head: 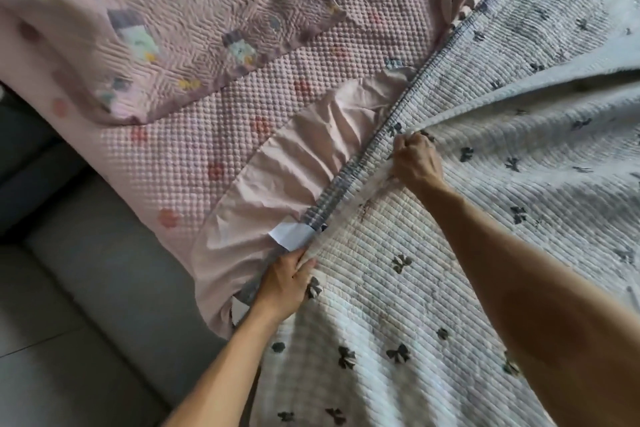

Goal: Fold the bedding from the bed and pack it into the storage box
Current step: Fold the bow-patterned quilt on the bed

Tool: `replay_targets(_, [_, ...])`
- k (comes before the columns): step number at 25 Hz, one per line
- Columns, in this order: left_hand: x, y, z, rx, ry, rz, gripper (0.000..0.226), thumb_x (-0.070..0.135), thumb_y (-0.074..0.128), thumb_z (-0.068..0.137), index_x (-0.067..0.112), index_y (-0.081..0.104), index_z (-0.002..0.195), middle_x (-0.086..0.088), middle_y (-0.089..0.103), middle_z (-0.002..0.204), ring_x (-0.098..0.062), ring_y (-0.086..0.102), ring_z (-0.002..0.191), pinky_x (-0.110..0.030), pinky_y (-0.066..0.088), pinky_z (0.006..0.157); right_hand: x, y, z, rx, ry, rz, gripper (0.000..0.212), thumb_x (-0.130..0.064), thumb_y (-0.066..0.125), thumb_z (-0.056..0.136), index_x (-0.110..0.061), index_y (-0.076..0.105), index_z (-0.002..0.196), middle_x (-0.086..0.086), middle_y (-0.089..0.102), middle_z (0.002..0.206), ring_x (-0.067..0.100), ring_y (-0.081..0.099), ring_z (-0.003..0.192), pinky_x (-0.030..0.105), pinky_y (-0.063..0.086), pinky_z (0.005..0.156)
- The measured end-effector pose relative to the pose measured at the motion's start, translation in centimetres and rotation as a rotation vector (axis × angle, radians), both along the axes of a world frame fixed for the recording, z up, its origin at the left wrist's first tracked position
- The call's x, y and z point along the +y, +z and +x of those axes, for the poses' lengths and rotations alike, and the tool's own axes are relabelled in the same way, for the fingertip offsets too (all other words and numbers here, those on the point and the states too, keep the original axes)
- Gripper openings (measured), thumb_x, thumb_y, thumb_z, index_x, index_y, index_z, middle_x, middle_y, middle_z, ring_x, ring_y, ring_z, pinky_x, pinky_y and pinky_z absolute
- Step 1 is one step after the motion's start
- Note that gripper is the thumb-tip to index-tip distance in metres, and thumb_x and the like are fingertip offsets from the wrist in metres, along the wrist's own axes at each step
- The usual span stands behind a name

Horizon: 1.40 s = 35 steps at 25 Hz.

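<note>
A white quilted blanket [450, 253] printed with dark bows covers the right half of the view. It has a grey striped border and a pale pink ruffle [311, 156] along its left edge. My left hand [284, 284] is shut on the blanket's edge near a white label [291, 234]. Farther up the same edge, my right hand [417, 161] is shut on a pinch of the blanket, and the cloth pulls into folds from there. The storage box is not in view.
The bed carries a pink bubble-textured cover [207, 135] with red flower spots. A pink patchwork quilt [121, 28] lies crumpled at the upper left. Grey tiled floor [69, 305] runs along the bed's left side.
</note>
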<state>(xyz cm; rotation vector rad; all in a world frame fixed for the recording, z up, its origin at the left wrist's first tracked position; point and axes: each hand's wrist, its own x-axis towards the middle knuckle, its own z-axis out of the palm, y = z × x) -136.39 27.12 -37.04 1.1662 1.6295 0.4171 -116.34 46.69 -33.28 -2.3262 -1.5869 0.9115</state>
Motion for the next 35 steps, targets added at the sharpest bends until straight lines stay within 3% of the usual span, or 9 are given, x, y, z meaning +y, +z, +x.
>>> replay_targets(3, [0.8, -0.6, -3.6, 0.005, 0.013, 0.019, 0.019, 0.020, 0.049, 0.101, 0.025, 0.063, 0.089, 0.018, 0.062, 0.077, 0.012, 0.056, 0.071, -0.017, 0.043, 0.067, 1.5, -0.5, -3.3, 0.019, 0.061, -0.004, 0.031, -0.024, 0.037, 0.100, -0.007, 0.054, 0.080, 0.012, 0.056, 0.088, 0.026, 0.053, 0.080, 0.031, 0.033, 0.068])
replay_targets(7, [2.4, -0.8, -7.0, 0.017, 0.141, 0.049, 0.018, 0.025, 0.057, 0.097, 0.015, 0.071, 0.103, 0.009, 0.072, 0.101, 0.000, 0.063, 0.094, -0.023, 0.049, 0.084, 3.5, -0.5, -6.7, 0.061, 0.118, -0.019, 0.034, -0.024, 0.037, 0.100, -0.001, 0.062, 0.094, 0.014, 0.053, 0.091, 0.024, 0.050, 0.082, 0.030, 0.035, 0.070])
replay_targets(11, [-0.4, -1.1, -8.2, -0.142, 0.142, -0.275, 0.026, 0.035, 0.080, 0.078, 0.024, 0.071, 0.099, 0.010, 0.075, 0.092, -0.002, 0.069, 0.086, -0.025, 0.055, 0.078, 4.0, -1.5, -7.2, 0.098, 0.118, -0.077, 0.031, -0.017, 0.042, 0.095, -0.006, 0.059, 0.072, 0.018, 0.064, 0.088, 0.027, 0.059, 0.077, 0.037, 0.045, 0.064])
replay_targets(13, [-2.9, -2.3, -9.6, -0.023, 0.088, -0.374, 0.040, 0.049, 0.082, 0.067, 0.026, 0.070, 0.098, 0.013, 0.074, 0.091, -0.004, 0.069, 0.085, -0.030, 0.057, 0.079, 4.2, -1.7, -6.7, 0.149, 0.081, -0.073, 0.032, -0.016, 0.044, 0.089, -0.013, 0.058, 0.060, 0.020, 0.069, 0.089, 0.032, 0.068, 0.079, 0.049, 0.057, 0.071])
replay_targets(17, [-4.4, -3.2, -13.2, 0.160, 0.253, -0.295, 0.015, 0.032, 0.077, 0.080, 0.018, 0.072, 0.084, 0.004, 0.074, 0.081, -0.012, 0.067, 0.074, -0.029, 0.053, 0.068, 3.7, -3.6, -6.2, 0.159, 0.095, -0.076, 0.034, -0.027, 0.040, 0.071, -0.029, 0.068, 0.053, 0.017, 0.070, 0.086, 0.035, 0.070, 0.085, 0.058, 0.057, 0.075])
replay_targets(21, [-5.7, -3.0, -14.4, 0.221, 0.112, -0.287, 0.007, 0.025, 0.071, 0.086, 0.019, 0.072, 0.089, 0.005, 0.073, 0.082, -0.013, 0.068, 0.076, -0.029, 0.050, 0.065, 2.2, -2.5, -7.5, 0.082, 0.113, -0.029, 0.030, -0.022, 0.043, 0.090, -0.009, 0.064, 0.072, 0.017, 0.064, 0.088, 0.035, 0.066, 0.092, 0.044, 0.055, 0.077])
replay_targets(25, [-5.9, -3.5, -15.3, 0.360, 0.128, -0.184, 0.017, 0.027, 0.065, 0.090, 0.019, 0.061, 0.075, 0.006, 0.064, 0.069, -0.020, 0.060, 0.069, -0.028, 0.040, 0.056, 3.7, -2.5, -8.4, -0.034, 0.197, 0.050, 0.038, -0.025, 0.038, 0.096, -0.003, 0.069, 0.095, 0.019, 0.066, 0.096, 0.025, 0.055, 0.081, 0.030, 0.036, 0.067])
replay_targets(32, [-2.1, -2.4, -18.6, 0.560, 0.021, -0.281, 0.017, 0.032, 0.063, 0.087, 0.025, 0.056, 0.073, 0.002, 0.068, 0.084, -0.025, 0.064, 0.080, -0.033, 0.051, 0.070, 6.8, -2.3, -12.9, -0.079, 0.335, 0.083, 0.041, -0.031, 0.031, 0.098, -0.010, 0.062, 0.083, 0.011, 0.064, 0.082, 0.025, 0.057, 0.070, 0.035, 0.042, 0.058])
replay_targets(35, [1.1, -2.2, -17.5, 0.534, -0.006, -0.142, 0.012, 0.033, 0.060, 0.086, 0.023, 0.057, 0.081, 0.004, 0.065, 0.085, -0.022, 0.062, 0.079, -0.031, 0.050, 0.070, 7.4, -3.4, -14.8, -0.113, 0.376, 0.085, 0.036, -0.022, 0.035, 0.099, -0.011, 0.061, 0.076, 0.011, 0.064, 0.084, 0.025, 0.056, 0.074, 0.034, 0.039, 0.062])
